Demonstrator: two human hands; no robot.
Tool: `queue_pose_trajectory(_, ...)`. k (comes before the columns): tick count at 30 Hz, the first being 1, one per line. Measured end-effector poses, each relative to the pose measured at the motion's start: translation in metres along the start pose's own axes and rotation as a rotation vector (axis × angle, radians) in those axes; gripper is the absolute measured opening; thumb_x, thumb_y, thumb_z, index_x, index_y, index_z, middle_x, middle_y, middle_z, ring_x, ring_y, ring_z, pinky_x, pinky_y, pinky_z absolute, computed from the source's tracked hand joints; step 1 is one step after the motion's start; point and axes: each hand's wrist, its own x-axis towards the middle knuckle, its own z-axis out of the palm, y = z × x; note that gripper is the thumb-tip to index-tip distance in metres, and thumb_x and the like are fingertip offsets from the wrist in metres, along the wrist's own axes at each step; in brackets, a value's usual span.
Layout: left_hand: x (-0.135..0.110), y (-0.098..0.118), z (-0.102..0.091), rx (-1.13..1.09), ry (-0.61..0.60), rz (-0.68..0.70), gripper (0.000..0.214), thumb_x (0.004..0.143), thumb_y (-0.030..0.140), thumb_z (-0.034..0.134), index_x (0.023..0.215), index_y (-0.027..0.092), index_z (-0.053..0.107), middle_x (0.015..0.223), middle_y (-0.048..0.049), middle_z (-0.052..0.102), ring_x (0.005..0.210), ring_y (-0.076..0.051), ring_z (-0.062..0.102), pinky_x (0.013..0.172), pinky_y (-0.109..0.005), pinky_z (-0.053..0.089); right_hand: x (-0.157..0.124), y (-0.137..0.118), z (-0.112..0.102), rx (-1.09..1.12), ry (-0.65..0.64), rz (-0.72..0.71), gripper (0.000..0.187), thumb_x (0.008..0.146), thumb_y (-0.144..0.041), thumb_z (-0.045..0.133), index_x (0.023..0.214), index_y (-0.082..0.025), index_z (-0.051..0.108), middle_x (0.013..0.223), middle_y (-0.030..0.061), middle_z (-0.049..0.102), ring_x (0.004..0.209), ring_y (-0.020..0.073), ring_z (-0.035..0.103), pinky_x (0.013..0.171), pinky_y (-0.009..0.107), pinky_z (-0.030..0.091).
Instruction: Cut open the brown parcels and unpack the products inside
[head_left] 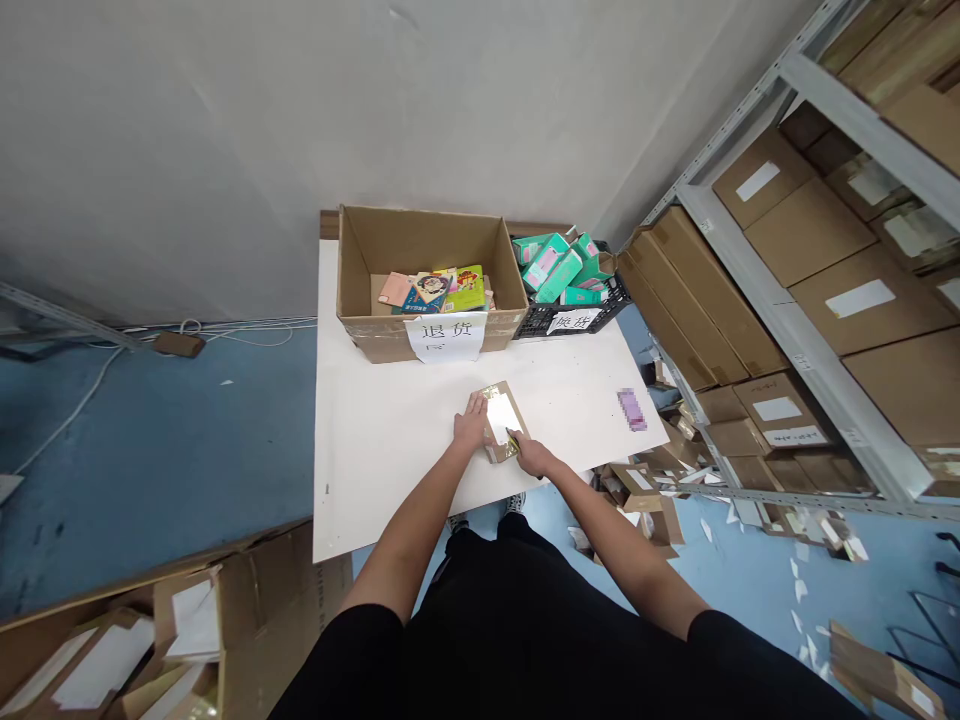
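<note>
A small cardboard box with a white label and shiny tape lies slightly turned on the white table. My left hand grips its left edge, fingers over the upper side. In my right hand is a utility knife, yellowish near the front. The blade end meets the box's top at the label's right side; I cannot tell whether it has cut in.
Behind stand an open carton with small colourful boxes and a black crate of green boxes. A blurred purple item lies at the table's right. Shelves rise on the right; a large carton stands lower left.
</note>
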Motion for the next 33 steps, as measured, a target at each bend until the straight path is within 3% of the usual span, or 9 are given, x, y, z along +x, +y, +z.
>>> queue_pose_trajectory(4,0.0,0.001,-0.001,0.03,0.0,-0.035,0.133,0.074,0.055,0.089,0.175,0.022,0.008,0.182,-0.0131,-0.003,0.168,-0.036,-0.004,0.118,-0.052,0.045,-0.019,0.006,0.003,-0.043,-0.114,0.012,0.079,0.09,-0.015,0.058,0.166,-0.023,0.037,0.126,0.0177,0.075,0.11,0.0337,0.074,0.083,0.037,0.055)
queue_pose_trajectory(8,-0.005,0.005,0.006,0.021,0.059,-0.052,0.126,0.078,0.055,0.087,0.174,0.026,0.011,0.182,-0.012,0.001,0.168,-0.034,-0.001,0.118,-0.05,0.045,-0.034,0.023,-0.017,-0.07,-0.183,-0.034,0.077,0.088,-0.015,0.06,0.163,-0.025,0.044,0.123,0.0179,0.076,0.104,0.0339,0.074,0.076,0.035,0.053)
queue_pose_trajectory(13,-0.005,0.032,0.023,-0.023,0.138,-0.134,0.121,0.081,0.062,0.083,0.174,0.023,0.015,0.182,-0.0162,0.004,0.169,-0.032,0.003,0.122,-0.047,0.041,-0.029,0.052,-0.055,-0.027,0.068,-0.125,0.07,0.1,-0.019,0.049,0.169,-0.029,0.034,0.122,0.0127,0.077,0.103,0.0294,0.074,0.082,0.032,0.05)
queue_pose_trajectory(17,0.0,0.065,0.034,-0.055,0.135,-0.217,0.121,0.082,0.063,0.082,0.174,0.02,0.015,0.181,-0.0207,0.003,0.168,-0.035,0.003,0.123,-0.048,0.04,0.01,0.054,-0.072,-0.014,0.148,-0.253,0.071,0.103,-0.017,0.047,0.171,-0.032,0.03,0.136,0.0091,0.073,0.112,0.0276,0.071,0.089,0.031,0.049)
queue_pose_trajectory(21,0.003,0.089,0.043,-0.098,0.155,-0.269,0.117,0.087,0.064,0.076,0.174,0.021,0.012,0.181,-0.0203,0.003,0.168,-0.035,0.002,0.122,-0.05,0.041,0.058,0.043,-0.073,-0.072,0.127,-0.33,0.07,0.104,-0.014,0.044,0.17,-0.036,0.032,0.149,0.0063,0.067,0.118,0.0261,0.07,0.093,0.03,0.049)
queue_pose_trajectory(24,0.004,0.096,0.046,-0.111,0.147,-0.323,0.115,0.088,0.064,0.075,0.174,0.025,0.009,0.182,-0.0181,0.002,0.169,-0.033,0.002,0.119,-0.051,0.044,0.076,0.042,-0.065,-0.152,0.061,-0.334,0.073,0.105,-0.015,0.046,0.172,-0.036,0.027,0.141,0.0082,0.07,0.118,0.0268,0.071,0.091,0.03,0.049)
queue_pose_trajectory(29,0.002,0.096,0.044,-0.133,0.126,-0.354,0.116,0.087,0.06,0.079,0.174,0.032,0.008,0.183,-0.0131,-0.003,0.169,-0.032,-0.001,0.116,-0.053,0.047,0.071,0.056,-0.053,-0.229,0.019,-0.304,0.093,0.098,-0.024,0.067,0.174,-0.03,0.015,0.13,0.0142,0.073,0.119,0.0309,0.071,0.088,0.031,0.05)
queue_pose_trajectory(31,0.001,0.095,0.042,-0.136,0.124,-0.36,0.118,0.085,0.06,0.081,0.174,0.033,0.008,0.183,-0.0116,-0.004,0.169,-0.032,-0.001,0.116,-0.054,0.048,0.063,0.062,-0.053,-0.24,-0.018,-0.294,0.094,0.096,-0.029,0.073,0.173,-0.029,0.02,0.131,0.0155,0.073,0.12,0.0325,0.071,0.088,0.033,0.051)
queue_pose_trajectory(33,0.001,0.095,0.041,-0.132,0.122,-0.363,0.119,0.084,0.059,0.082,0.174,0.033,0.008,0.183,-0.0108,-0.004,0.169,-0.032,-0.001,0.117,-0.054,0.047,0.054,0.067,-0.058,-0.264,-0.085,-0.277,0.084,0.094,-0.034,0.075,0.168,-0.027,0.035,0.133,0.0174,0.072,0.122,0.0349,0.07,0.088,0.035,0.054)
